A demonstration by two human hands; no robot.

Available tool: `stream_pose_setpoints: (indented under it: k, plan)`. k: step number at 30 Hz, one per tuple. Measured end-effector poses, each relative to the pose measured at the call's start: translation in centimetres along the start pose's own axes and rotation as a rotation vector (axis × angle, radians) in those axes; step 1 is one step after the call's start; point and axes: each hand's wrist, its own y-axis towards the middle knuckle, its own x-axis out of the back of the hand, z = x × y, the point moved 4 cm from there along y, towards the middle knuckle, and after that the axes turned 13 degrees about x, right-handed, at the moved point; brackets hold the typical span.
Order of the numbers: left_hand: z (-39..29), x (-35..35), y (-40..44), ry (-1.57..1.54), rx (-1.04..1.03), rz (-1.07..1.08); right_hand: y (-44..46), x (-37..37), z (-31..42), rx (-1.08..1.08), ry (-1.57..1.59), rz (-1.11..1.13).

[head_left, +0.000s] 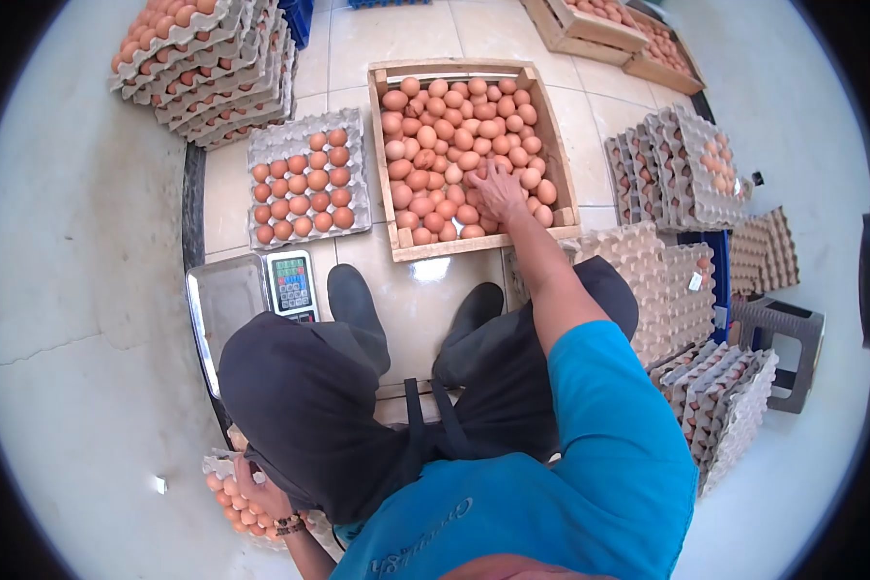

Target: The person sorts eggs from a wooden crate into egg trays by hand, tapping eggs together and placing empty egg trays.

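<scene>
The right hand (pixel 501 193), fingers apart, touches eggs (pixel 443 129) in the wooden crate (pixel 554 135); the left hand (pixel 264 491), at the egg tray (pixel 224 468), is partly hidden, its grip impossible to tell

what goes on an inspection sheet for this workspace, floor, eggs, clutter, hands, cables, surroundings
surface: pale floor tiles, glare just below the crate
things in hand: loose eggs fill most of the crate; tray on its left, partly filled
clutter: scale by the left boot
hands: right hand among the crate's eggs; left hand at another egg tray, grip unclear
cables: nothing seen
surroundings: tray stacks on both sides, more crates at upper right, grey frame at far right
</scene>
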Motion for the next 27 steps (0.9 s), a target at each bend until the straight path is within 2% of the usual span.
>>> stream_pose_setpoints:
  k: [2, 5, 11, 15, 17, 18, 21, 23, 24, 25, 27]
  plan:
    - [1.2, 0.8, 0.2, 0.04, -0.001, -0.003, -0.7, 2.3, 0.3, 0.025, 0.023, 0.05]
    - [2.1, 1.1, 0.5, 0.054, -0.063, -0.035, -0.9, 1.8, 0.2, 0.079, -0.022, -0.024]
    - [1.9, 1.2, 0.4, 0.038, -0.126, -0.06, -2.0, 5.8, 0.8, 0.031, 0.106, 0.076]
    - [1.2, 1.8, 1.0, 0.123, -0.132, -0.142, -1.2, 5.8, 0.3, -0.208, 0.386, -0.085]
    - [0.9, 2.2, 1.9, -0.026, -0.024, -0.144, 0.1, 5.8, -0.9, -0.386, 0.551, -0.173]
    - [0.4, 2.4, 2.6, -0.104, 0.028, -0.145, 1.2, 5.1, -2.0, -0.405, 0.811, -0.191]
    - [-5.2, 3.3, 5.4, -0.261, -0.038, -0.129, 3.3, 6.6, -3.4, -0.469, 1.549, -0.209]
    - [-9.6, 3.0, 7.8, -0.308, -0.21, -0.086, 2.0, 15.2, -0.9, -0.545, 1.98, -0.158]
    - [-12.4, 2.2, 8.5, -0.386, -0.26, -0.059, 2.7, 15.9, -0.8, -0.31, 2.111, -0.132]
    - [-15.5, 1.3, 9.0, -0.463, -0.309, -0.032, 2.8, 18.1, -0.2, -0.161, 2.195, -0.104]
    - [-23.4, -1.0, 8.3, -0.483, -0.441, 0.198, 1.5, 24.0, 2.1, 0.152, 2.338, -0.026]
